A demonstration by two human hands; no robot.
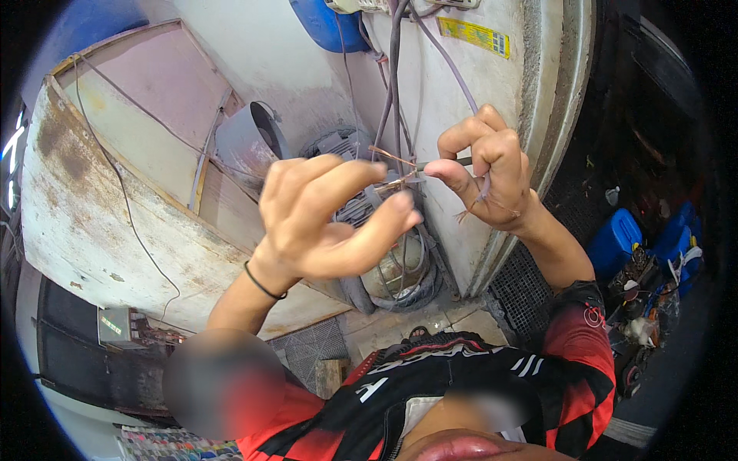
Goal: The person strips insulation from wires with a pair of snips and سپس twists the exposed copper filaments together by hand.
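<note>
My right hand [486,170] pinches a thin grey cable [430,54] near its stripped end, thumb and forefinger closed on it. Bare copper strands [390,157] stick out to the left from that end. My left hand [327,219] is raised beside it, and its fingertips pinch the copper strands where they meet the cable. A black band circles my left wrist. The cable runs up with other grey cables along a white metal housing [430,107].
Behind the hands sits a grey electric motor [388,253] with hoses looped at its base. A rusty white sheet-metal casing [115,207] fills the left. Blue plastic canisters [615,242] and clutter lie at the right. A blue drum [330,27] stands at the top.
</note>
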